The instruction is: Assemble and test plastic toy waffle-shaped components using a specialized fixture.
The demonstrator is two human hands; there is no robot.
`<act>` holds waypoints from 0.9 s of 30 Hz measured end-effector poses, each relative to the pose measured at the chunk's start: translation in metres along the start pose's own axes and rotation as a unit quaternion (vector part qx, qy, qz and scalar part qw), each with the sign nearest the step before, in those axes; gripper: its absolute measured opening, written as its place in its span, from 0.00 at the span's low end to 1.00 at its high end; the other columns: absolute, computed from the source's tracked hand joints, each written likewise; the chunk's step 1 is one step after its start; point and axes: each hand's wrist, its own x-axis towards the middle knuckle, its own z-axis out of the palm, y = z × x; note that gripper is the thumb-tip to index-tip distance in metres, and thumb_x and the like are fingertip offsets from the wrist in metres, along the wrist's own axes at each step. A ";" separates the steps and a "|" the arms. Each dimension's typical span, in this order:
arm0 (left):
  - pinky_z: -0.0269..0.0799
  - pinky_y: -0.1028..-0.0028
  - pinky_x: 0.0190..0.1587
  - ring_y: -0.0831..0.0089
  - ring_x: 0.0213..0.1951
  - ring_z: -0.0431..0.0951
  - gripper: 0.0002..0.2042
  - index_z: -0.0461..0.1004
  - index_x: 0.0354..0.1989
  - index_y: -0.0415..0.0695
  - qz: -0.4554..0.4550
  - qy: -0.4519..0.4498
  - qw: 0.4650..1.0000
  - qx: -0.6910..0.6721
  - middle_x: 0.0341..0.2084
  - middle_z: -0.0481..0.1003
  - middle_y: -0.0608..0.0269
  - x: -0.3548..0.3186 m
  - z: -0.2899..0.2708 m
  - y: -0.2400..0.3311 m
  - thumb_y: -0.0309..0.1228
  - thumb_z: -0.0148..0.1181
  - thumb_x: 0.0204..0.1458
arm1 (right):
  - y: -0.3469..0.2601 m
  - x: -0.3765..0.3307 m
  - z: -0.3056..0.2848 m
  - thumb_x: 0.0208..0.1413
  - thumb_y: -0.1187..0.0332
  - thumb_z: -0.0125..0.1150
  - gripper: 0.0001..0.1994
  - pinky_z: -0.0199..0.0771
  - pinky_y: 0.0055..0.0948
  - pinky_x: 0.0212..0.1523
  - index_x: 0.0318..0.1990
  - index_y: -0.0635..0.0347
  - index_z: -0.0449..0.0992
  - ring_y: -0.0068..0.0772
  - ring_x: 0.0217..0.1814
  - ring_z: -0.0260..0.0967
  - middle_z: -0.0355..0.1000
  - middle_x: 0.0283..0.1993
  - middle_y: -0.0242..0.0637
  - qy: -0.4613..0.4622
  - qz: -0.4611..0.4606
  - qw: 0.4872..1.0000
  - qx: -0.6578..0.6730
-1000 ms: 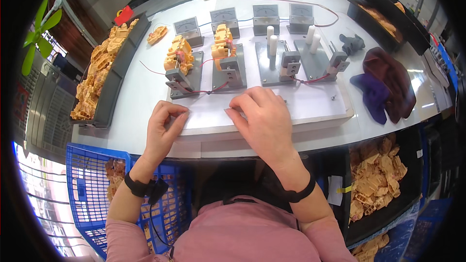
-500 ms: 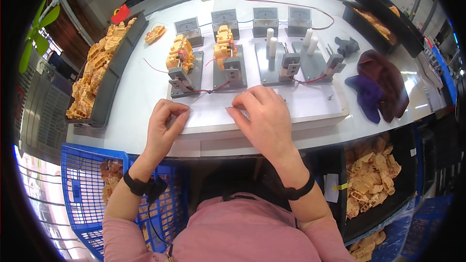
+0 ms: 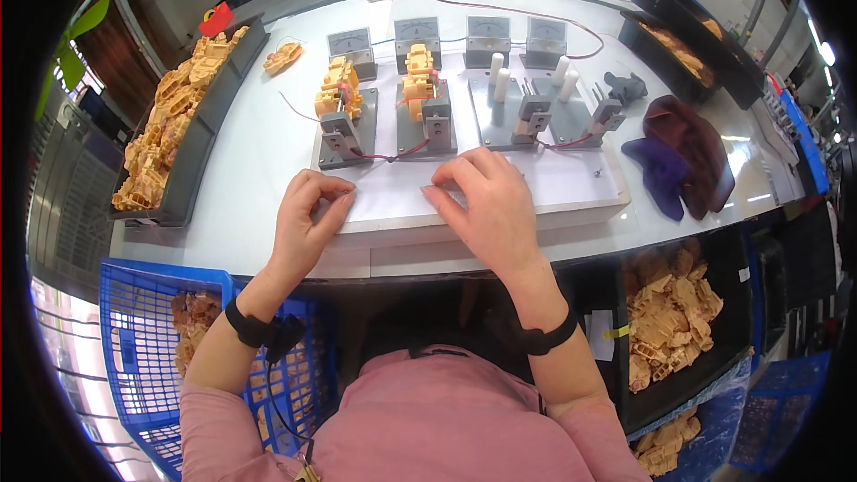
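My left hand (image 3: 306, 219) rests at the front edge of a white board (image 3: 500, 221), fingers loosely curled, thumb and fingertip slightly apart, nothing visible in it. A little to its right, my right hand (image 3: 489, 207) is held the same way, also with nothing visible in it. Beyond them stand grey test fixtures. A yellow plastic part (image 3: 339, 89) sits on the left fixture (image 3: 357, 145), and another yellow part (image 3: 418, 82) on the fixture beside it (image 3: 413, 136). Two right-hand fixtures (image 3: 494, 131) (image 3: 571, 129) carry white posts and no yellow part. Red wires join the fixtures in pairs.
Several analog meters (image 3: 488, 36) line up behind the fixtures. A grey tray (image 3: 198, 138) of yellow parts is at left, with a loose part (image 3: 283, 59) nearby. Dark cloths (image 3: 692, 156) lie at right. Below the table are a blue basket (image 3: 120, 330) and a black bin (image 3: 736, 303) holding parts.
The view has shifted slightly. Both hands stay in about the same place at the board's edge; the gap between left thumb and fingertip looks a little wider. The parts on the fixtures stay put.
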 end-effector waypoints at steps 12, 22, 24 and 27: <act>0.67 0.72 0.43 0.69 0.38 0.72 0.06 0.81 0.39 0.42 0.028 0.022 0.999 -0.002 0.31 0.72 0.62 -0.001 0.002 -0.005 0.26 0.65 0.54 | 0.001 0.003 0.000 0.51 0.64 0.72 0.07 0.70 0.39 0.42 0.32 0.53 0.79 0.40 0.40 0.72 0.72 0.35 0.31 -0.028 0.002 1.000 -0.010; 0.67 0.70 0.42 0.68 0.38 0.71 0.06 0.81 0.39 0.43 0.036 0.024 0.999 0.017 0.31 0.73 0.62 -0.001 0.002 -0.002 0.25 0.65 0.53 | 0.001 0.005 -0.001 0.52 0.66 0.71 0.07 0.69 0.38 0.40 0.31 0.55 0.79 0.39 0.39 0.72 0.73 0.34 0.31 -0.032 0.006 0.999 0.002; 0.67 0.72 0.42 0.69 0.37 0.73 0.06 0.80 0.39 0.41 0.040 0.019 0.999 0.027 0.32 0.72 0.62 -0.001 0.000 -0.002 0.24 0.64 0.53 | -0.001 0.005 -0.001 0.52 0.67 0.71 0.06 0.68 0.38 0.39 0.31 0.56 0.79 0.39 0.38 0.71 0.73 0.33 0.31 -0.041 0.023 0.999 0.014; 0.67 0.72 0.42 0.69 0.37 0.73 0.06 0.80 0.39 0.41 0.039 0.014 0.999 0.028 0.33 0.73 0.62 -0.001 -0.001 -0.002 0.24 0.65 0.53 | -0.005 0.006 0.000 0.53 0.68 0.70 0.06 0.68 0.38 0.39 0.31 0.56 0.79 0.39 0.38 0.71 0.72 0.33 0.32 -0.040 0.027 0.999 -0.007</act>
